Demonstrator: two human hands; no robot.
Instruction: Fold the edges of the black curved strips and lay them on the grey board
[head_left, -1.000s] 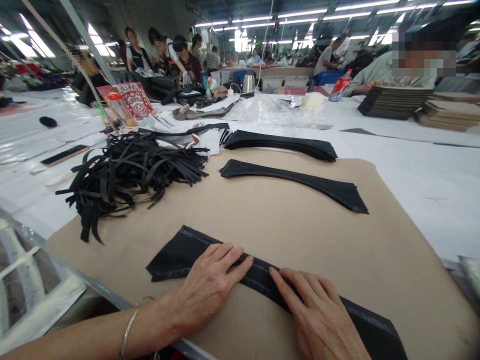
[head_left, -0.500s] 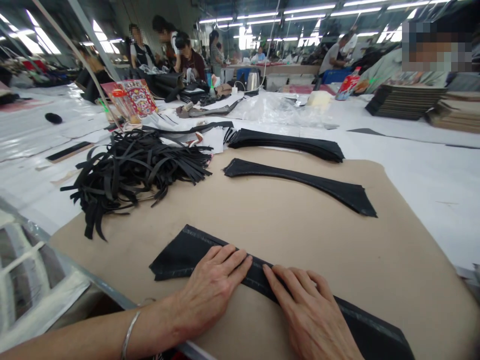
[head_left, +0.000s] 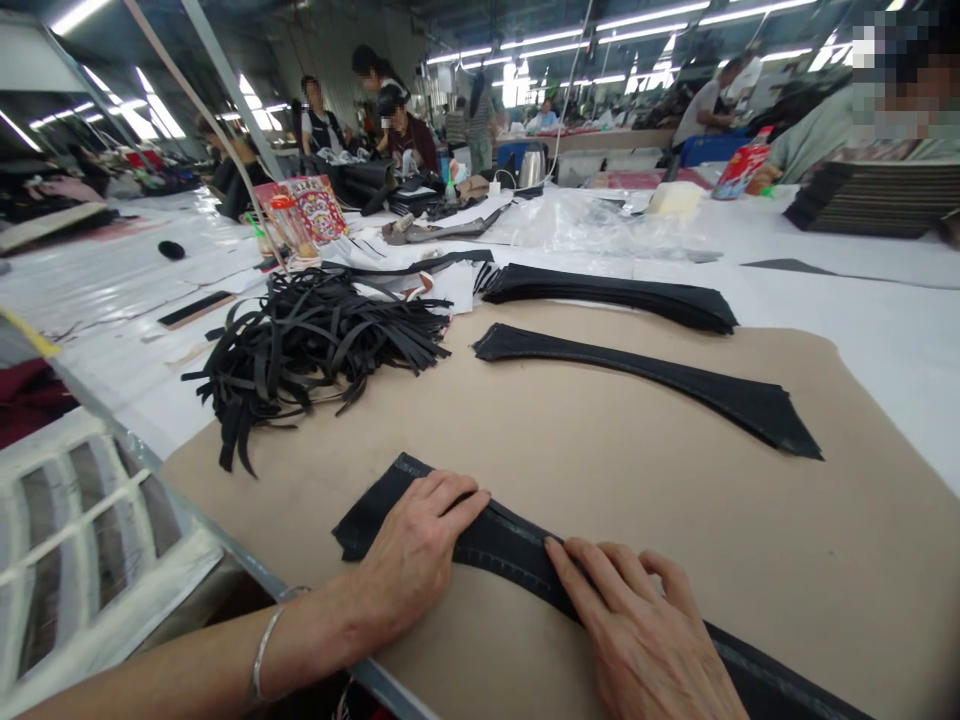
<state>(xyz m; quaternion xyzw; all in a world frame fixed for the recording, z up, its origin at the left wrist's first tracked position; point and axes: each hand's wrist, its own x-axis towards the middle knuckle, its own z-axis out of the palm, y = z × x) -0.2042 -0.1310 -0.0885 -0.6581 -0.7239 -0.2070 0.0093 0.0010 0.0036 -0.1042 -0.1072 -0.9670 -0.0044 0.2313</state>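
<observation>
Mat [head_left: 825, 520]: brown, spanning 3 to 8 o'clock.
Piece [head_left: 517, 548]: black, on mat at 6 o'clock.
Strips [head_left: 330, 340]: heaped at 9 o'clock.
Right hand [head_left: 645, 625]: 5 o'clock, fingers slightly apart, resting on piece.
Left hand [head_left: 416, 530]: 7 o'clock, fingers close together, laid over piece.

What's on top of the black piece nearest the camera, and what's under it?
On top: the left hand and the right hand, hiding parts of the black piece. The tan sheet shows along the piece's edges; what lies directly beneath is covered.
</observation>
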